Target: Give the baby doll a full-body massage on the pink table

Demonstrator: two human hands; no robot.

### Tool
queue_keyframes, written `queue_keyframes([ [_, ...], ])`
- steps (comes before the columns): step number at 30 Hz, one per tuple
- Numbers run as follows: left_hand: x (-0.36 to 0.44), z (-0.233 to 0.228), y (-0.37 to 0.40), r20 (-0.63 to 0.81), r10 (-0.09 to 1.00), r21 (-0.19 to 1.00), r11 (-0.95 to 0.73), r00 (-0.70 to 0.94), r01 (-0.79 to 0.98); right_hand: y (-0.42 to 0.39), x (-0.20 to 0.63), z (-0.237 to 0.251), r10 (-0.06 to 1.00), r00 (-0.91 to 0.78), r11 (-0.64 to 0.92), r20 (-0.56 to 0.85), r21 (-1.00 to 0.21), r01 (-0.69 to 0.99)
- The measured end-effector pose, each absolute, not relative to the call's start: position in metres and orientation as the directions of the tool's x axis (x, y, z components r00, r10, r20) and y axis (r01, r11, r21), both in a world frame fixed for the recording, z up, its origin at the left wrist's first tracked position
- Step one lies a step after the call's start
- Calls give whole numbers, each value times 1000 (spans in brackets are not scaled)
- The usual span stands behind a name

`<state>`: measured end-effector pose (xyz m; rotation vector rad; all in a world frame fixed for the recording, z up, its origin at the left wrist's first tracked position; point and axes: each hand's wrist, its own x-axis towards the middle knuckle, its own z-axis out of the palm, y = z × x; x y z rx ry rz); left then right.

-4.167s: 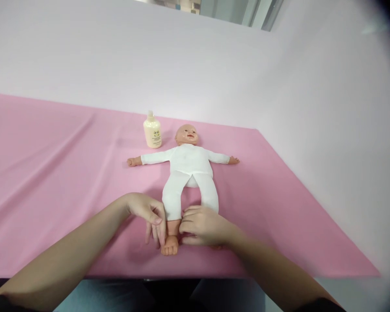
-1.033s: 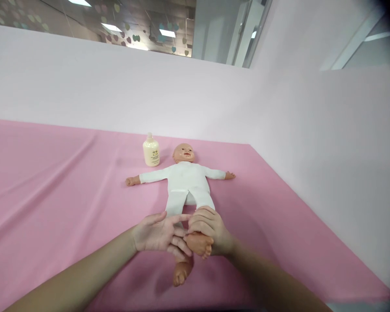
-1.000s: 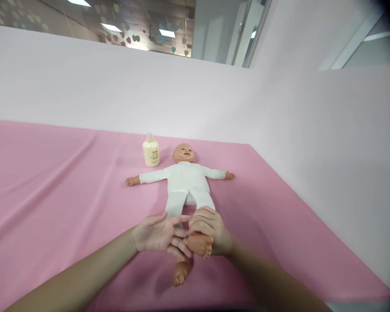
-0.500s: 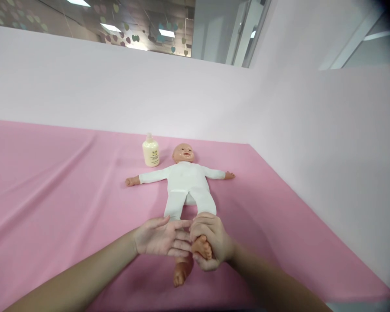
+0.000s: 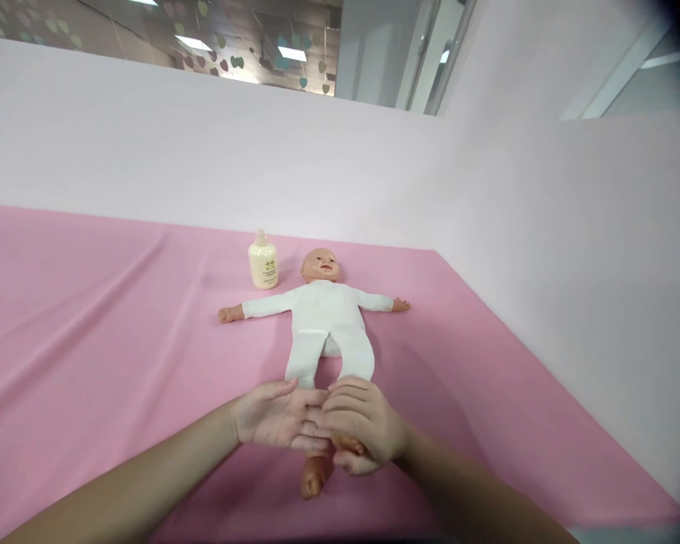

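Observation:
A baby doll point(image 5: 327, 306) in a white suit lies on its back on the pink cover, arms spread and feet toward me. My right hand point(image 5: 368, 423) is wrapped round the doll's foot on the right, hiding most of it; a little of the foot point(image 5: 348, 444) shows between thumb and fingers. Palm up, my left hand point(image 5: 277, 415) is open with its fingers stretched out, the tips meeting my right hand. It lies across the doll's other lower leg, whose bare foot point(image 5: 316, 474) shows below it.
A pump bottle point(image 5: 263, 261) of pale yellow liquid stands left of the doll's head. The pink cover point(image 5: 119, 325) has creases on the left. White walls point(image 5: 204, 151) rise behind and on the right, with a window or mirror strip point(image 5: 249, 45) above the back one.
My right hand has shifted slightly left and closed further over the doll's foot, so less of the foot shows. My left hand stays nearly still.

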<state>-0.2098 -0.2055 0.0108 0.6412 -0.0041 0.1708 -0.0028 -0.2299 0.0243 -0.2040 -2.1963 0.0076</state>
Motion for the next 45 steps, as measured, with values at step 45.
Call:
queue_keyframes([
  [45, -216, 13, -198, 57, 105, 681, 723, 993, -115, -233, -3, 27, 322, -462, 945, 826, -255, 204],
])
